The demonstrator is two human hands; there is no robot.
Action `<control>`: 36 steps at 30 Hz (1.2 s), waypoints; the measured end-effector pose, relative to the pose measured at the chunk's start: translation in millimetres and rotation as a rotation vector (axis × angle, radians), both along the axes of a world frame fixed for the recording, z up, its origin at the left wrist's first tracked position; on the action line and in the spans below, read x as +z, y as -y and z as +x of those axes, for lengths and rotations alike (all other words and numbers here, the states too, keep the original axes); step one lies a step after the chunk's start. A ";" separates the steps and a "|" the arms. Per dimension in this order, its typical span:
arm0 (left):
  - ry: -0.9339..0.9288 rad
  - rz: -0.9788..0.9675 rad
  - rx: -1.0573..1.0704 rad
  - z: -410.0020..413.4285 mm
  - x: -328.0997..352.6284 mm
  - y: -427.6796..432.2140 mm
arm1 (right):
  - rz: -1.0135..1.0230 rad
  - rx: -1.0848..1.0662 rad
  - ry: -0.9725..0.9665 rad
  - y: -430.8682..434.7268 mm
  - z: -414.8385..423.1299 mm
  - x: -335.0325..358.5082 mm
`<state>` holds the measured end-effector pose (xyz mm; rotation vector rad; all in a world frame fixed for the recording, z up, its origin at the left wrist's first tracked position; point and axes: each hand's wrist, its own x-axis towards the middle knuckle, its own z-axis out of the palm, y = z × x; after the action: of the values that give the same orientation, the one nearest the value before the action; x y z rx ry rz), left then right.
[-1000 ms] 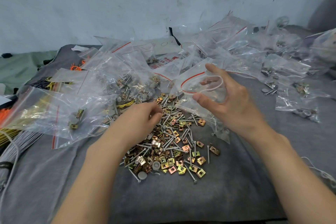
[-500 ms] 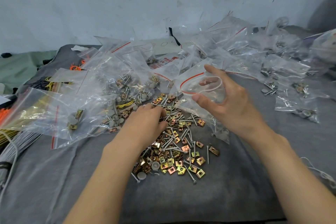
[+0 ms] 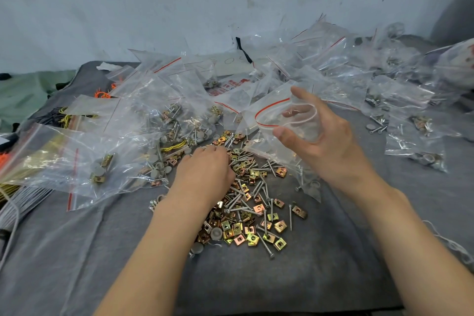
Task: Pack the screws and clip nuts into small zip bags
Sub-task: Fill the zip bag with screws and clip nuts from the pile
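So that parts drop straight in, the right hand (image 3: 331,141) grips a zip bag (image 3: 277,113), fingers (image 3: 307,100) spreading its mouth above the pile of screws and clip nuts (image 3: 254,210) on the counter (image 3: 282,285); the left hand (image 3: 205,172) digs there, curled fingers hiding any catch

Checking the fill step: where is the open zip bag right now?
Head view, right of centre: the right hand holds the open zip bag above the far edge of the screw and clip-nut pile.
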<state>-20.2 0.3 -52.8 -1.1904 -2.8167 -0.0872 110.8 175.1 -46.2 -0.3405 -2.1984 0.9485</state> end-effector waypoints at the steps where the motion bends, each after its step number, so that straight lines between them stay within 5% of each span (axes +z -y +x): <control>1: -0.015 0.006 0.002 -0.3 -0.5 0.0 | -0.007 0.002 -0.003 0.1 0.5 0.7; 10: 0.119 0.126 -0.012 -7.1 2.4 7.2 | -0.087 0.045 -0.047 0.7 2.3 4.4; 14: 0.266 0.284 -0.019 -13.2 6.9 11.0 | -0.074 0.062 -0.022 4.2 1.9 6.0; 25: 0.277 0.769 -0.125 -5.1 30.5 8.0 | -0.022 0.082 0.009 5.7 -3.9 1.7; 36: 0.246 0.702 -0.281 7.2 39.7 -7.7 | -0.006 0.096 0.009 6.2 -5.0 -0.8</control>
<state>-13.0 7.9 -13.1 -1.4161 -2.3969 -1.1911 105.7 168.9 -47.0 -0.2443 -2.2373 1.0076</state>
